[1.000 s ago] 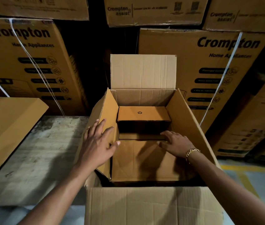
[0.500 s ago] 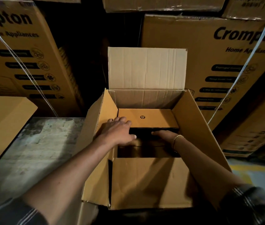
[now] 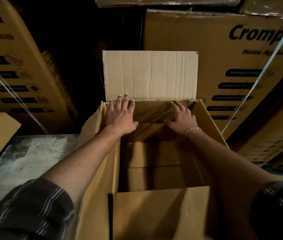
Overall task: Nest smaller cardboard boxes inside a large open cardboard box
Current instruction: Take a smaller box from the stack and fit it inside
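Against the far wall of the large box (image 3: 156, 210), a smaller box (image 3: 152, 133) is sitting under both hands; left hand (image 3: 120, 116) and right hand (image 3: 183, 118) are pressing with fingers (image 3: 119, 103) spread flat, gripping nothing. Uneven pushing is likely risking it jamming crooked or bulging the wall.

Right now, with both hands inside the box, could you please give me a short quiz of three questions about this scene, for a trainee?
1. True or false: the rear flap of the large box stands upright.
2. Which wrist wears the bracelet? A) left B) right
3. Fill in: the left hand and right hand lie flat, fingers ____.
Key: 1 true; 2 B; 3 straight.
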A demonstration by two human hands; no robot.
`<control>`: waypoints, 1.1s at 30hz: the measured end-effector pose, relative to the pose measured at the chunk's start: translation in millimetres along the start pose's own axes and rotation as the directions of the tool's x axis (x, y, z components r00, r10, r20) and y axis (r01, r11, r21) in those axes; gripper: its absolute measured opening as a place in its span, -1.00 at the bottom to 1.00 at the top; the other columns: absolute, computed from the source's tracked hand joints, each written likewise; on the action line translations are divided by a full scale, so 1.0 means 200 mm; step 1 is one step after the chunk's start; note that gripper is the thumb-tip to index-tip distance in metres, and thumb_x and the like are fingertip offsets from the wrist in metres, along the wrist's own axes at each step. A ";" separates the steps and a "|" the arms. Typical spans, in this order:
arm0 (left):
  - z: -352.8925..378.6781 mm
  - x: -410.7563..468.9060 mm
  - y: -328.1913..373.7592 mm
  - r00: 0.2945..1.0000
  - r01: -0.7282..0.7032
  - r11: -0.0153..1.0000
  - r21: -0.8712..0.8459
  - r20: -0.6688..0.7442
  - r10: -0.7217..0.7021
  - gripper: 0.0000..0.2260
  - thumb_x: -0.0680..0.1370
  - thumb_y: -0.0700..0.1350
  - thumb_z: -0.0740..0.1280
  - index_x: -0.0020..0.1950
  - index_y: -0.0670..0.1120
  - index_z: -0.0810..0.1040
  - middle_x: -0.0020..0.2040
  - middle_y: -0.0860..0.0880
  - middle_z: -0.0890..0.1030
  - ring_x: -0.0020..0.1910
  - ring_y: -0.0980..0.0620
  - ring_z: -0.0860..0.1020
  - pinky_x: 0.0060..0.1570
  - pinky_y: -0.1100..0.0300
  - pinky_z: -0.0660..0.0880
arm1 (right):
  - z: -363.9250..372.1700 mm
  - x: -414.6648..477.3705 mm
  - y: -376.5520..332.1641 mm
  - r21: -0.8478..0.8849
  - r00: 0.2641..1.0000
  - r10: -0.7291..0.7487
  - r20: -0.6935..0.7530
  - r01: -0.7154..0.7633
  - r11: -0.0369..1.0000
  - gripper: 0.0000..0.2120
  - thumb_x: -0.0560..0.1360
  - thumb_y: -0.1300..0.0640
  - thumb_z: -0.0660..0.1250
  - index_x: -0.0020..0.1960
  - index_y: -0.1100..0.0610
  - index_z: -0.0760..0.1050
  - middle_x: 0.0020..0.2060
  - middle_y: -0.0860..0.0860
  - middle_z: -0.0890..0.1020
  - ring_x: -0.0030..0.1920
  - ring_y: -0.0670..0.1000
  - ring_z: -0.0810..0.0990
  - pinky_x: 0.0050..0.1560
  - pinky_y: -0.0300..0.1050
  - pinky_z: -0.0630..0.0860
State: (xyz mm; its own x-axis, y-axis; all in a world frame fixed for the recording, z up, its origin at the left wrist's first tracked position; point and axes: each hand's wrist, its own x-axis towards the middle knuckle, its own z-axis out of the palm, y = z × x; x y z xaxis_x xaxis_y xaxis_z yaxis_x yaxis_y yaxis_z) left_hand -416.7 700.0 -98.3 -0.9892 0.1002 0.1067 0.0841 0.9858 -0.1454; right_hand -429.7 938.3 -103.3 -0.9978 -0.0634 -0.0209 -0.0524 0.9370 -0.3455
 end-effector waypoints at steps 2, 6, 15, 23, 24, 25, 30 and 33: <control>0.02 0.03 -0.01 0.999 0.041 0.996 0.082 0.022 -0.043 -0.15 0.51 0.34 0.26 0.65 0.01 -0.03 0.64 -0.15 -0.18 0.60 -0.24 -0.16 0.50 -0.32 -0.12 | 0.00 0.05 0.03 -0.065 1.000 -0.027 0.010 0.027 0.997 -0.18 0.49 -0.16 0.33 0.61 -0.06 -0.02 0.61 -0.07 -0.01 0.58 0.14 0.02 0.49 0.25 0.12; 0.02 0.05 -0.06 0.983 0.182 0.983 0.011 0.036 -0.182 -0.17 0.52 0.34 0.25 0.63 -0.02 0.02 0.64 -0.20 -0.10 0.58 -0.31 -0.04 0.46 -0.37 0.03 | -0.03 0.12 0.03 -0.111 0.999 -0.029 0.035 0.033 0.993 -0.17 0.48 -0.13 0.34 0.61 -0.08 -0.02 0.61 -0.07 -0.01 0.58 0.14 0.01 0.48 0.23 0.11; 0.04 0.08 -0.05 0.997 0.069 0.997 0.024 -0.043 -0.068 -0.29 0.52 0.28 0.28 0.58 -0.01 0.21 0.61 -0.19 0.09 0.53 -0.22 0.15 0.42 -0.20 0.19 | 0.00 0.15 0.01 -0.127 0.997 -0.027 0.075 0.036 0.991 -0.19 0.48 -0.18 0.34 0.60 -0.09 0.01 0.60 -0.06 0.04 0.57 0.15 0.05 0.47 0.21 0.12; -0.03 0.15 0.02 0.999 0.018 0.995 -0.098 0.042 -0.014 -0.34 0.54 0.25 0.26 0.57 -0.02 0.25 0.63 -0.15 0.05 0.55 -0.18 0.11 0.43 -0.16 0.13 | -0.01 0.09 0.01 -0.185 0.984 -0.062 0.168 0.093 0.978 -0.22 0.51 -0.18 0.32 0.60 -0.09 0.03 0.61 -0.04 0.01 0.56 0.18 0.08 0.46 0.23 0.14; -0.03 0.15 0.03 0.999 0.013 0.995 -0.095 0.052 -0.008 -0.32 0.54 0.26 0.26 0.57 -0.02 0.24 0.63 -0.15 0.04 0.55 -0.18 0.09 0.43 -0.16 0.13 | -0.01 0.07 0.02 -0.185 0.982 -0.064 0.179 0.097 0.978 -0.22 0.51 -0.18 0.32 0.60 -0.08 0.03 0.61 -0.04 0.00 0.56 0.17 0.07 0.46 0.23 0.14; -0.02 0.15 0.04 0.998 0.018 0.995 -0.100 0.065 -0.012 -0.30 0.53 0.28 0.26 0.58 -0.02 0.22 0.63 -0.15 0.03 0.56 -0.18 0.07 0.43 -0.16 0.12 | -0.02 0.05 0.02 -0.180 0.980 -0.061 0.187 0.095 0.979 -0.22 0.51 -0.18 0.32 0.60 -0.07 0.02 0.61 -0.04 -0.01 0.57 0.17 0.07 0.46 0.23 0.14; 0.00 0.18 0.03 0.997 0.059 0.979 -0.195 0.070 -0.046 -0.28 0.52 0.31 0.26 0.59 0.00 0.20 0.63 -0.10 0.03 0.59 -0.17 -0.01 0.48 -0.18 0.02 | -0.04 -0.04 0.06 -0.197 0.977 -0.032 0.211 0.074 0.978 -0.23 0.52 -0.23 0.29 0.60 -0.05 0.04 0.60 0.00 0.08 0.55 0.16 0.13 0.46 0.22 0.15; 0.02 0.17 0.02 0.997 0.040 0.978 -0.206 0.075 -0.025 -0.27 0.53 0.29 0.27 0.60 0.00 0.18 0.64 -0.10 0.00 0.60 -0.17 -0.03 0.52 -0.18 -0.02 | -0.05 -0.18 0.03 -0.164 0.903 -0.043 0.427 0.125 0.978 -0.33 0.54 -0.31 0.22 0.55 -0.05 0.21 0.53 0.05 0.30 0.47 0.13 0.32 0.43 0.05 0.25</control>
State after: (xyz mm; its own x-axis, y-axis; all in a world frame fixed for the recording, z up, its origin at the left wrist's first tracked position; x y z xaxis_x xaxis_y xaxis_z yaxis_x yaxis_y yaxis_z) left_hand -450.2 706.8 -98.4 -0.9972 0.0650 0.0358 0.0673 0.9956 0.0647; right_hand -394.8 950.0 -94.6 -0.8810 -0.2447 -0.4049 -0.1825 0.9654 -0.1863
